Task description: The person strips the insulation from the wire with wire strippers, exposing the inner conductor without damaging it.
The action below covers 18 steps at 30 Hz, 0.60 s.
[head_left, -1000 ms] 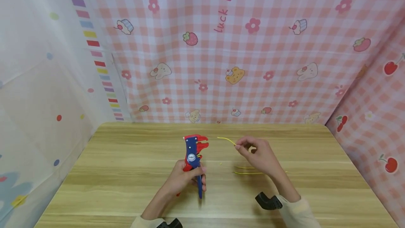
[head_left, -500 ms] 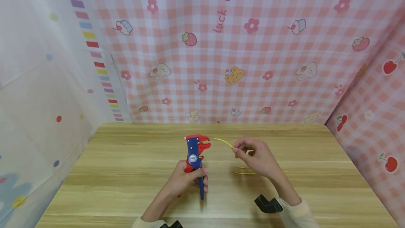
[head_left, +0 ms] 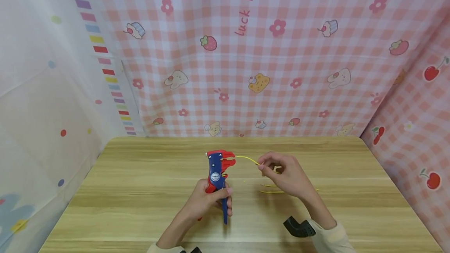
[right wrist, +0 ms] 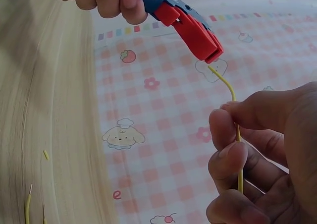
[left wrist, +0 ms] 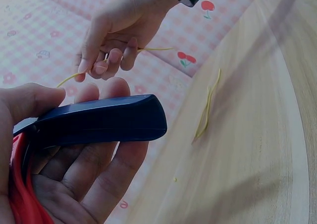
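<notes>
My left hand [head_left: 207, 200] grips the handles of a wire stripper [head_left: 215, 167] with a blue body and red jaws, which points up and to the right. The jaws stand apart. A yellow wire [right wrist: 232, 87] is pinched between thumb and fingers of my right hand [head_left: 286, 173]. Its free end lies close to the jaw tips; in the right wrist view a small gap seems to show there. In the left wrist view the blue handle [left wrist: 109, 120] lies across my fingers, and the tail of the wire sticks out behind the right hand.
Below the right hand, more yellow wires [left wrist: 208, 105] lie on the wooden table [head_left: 140, 175]; one shows a bare tip in the right wrist view. A small yellow scrap [right wrist: 46, 155] lies near them. A checked pink cloth [head_left: 197, 61] hangs behind the table.
The wire stripper has shifted slightly right while my right hand has come a little left. The wire's free end has closed in on the jaw tips.
</notes>
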Tool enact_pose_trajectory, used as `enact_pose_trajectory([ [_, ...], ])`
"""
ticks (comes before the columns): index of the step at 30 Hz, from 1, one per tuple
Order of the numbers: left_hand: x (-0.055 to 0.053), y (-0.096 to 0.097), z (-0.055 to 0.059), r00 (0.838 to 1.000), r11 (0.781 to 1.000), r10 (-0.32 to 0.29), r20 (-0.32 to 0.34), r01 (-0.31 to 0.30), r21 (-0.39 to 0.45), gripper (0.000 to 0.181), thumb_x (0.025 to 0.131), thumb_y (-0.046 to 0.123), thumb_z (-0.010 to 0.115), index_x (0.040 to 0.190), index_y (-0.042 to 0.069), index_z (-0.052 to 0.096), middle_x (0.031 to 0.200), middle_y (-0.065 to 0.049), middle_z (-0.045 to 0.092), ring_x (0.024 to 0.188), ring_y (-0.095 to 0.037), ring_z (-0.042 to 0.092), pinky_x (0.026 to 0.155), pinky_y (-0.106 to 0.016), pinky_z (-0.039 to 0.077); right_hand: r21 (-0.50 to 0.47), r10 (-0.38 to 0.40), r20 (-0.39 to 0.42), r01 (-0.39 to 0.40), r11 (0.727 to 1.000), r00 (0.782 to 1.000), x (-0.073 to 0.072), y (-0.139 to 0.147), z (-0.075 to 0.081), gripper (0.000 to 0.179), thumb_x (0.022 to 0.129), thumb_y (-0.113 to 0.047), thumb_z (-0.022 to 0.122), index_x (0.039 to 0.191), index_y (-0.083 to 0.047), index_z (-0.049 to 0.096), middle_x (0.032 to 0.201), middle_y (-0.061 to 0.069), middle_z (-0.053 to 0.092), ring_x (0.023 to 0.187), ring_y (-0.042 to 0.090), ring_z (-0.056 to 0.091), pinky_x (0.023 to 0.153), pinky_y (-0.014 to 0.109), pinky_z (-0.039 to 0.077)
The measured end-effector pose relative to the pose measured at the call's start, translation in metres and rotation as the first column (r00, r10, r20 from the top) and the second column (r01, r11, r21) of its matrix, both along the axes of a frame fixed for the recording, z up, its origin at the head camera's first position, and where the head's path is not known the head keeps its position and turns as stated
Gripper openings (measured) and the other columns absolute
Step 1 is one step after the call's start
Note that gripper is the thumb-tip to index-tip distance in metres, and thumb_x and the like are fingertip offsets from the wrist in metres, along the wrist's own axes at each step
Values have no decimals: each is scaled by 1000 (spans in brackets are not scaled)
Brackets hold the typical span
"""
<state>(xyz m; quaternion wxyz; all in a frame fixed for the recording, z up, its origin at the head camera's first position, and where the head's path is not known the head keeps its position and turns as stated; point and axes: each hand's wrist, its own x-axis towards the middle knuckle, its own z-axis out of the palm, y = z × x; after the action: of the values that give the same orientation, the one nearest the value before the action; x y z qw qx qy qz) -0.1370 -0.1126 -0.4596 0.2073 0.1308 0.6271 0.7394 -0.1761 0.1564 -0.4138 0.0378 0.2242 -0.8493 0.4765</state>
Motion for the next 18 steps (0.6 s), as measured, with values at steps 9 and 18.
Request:
enact_pose_trajectory([
  [9,2,1,2,1000,1000,-10,-1,10,-1,22,100,16,65,103,-5,59,75,-2,72,66,-18,75,70,-42,65,-10,35,6,-35,999,999,3,0,4,5,98,-23,71,99,-19,73,74,-3,70,66,13,64,51,22,47],
  [18,2,2,3,1000,1000,-28,-13,28,1,20,101,17,65,101,-1,60,76,-2,71,67,-18,75,71,-42,65,-33,53,13,-53,998,999,4,-2,6,3,98,-21,71,98,-19,73,73,-6,68,64,11,63,49,22,46],
])
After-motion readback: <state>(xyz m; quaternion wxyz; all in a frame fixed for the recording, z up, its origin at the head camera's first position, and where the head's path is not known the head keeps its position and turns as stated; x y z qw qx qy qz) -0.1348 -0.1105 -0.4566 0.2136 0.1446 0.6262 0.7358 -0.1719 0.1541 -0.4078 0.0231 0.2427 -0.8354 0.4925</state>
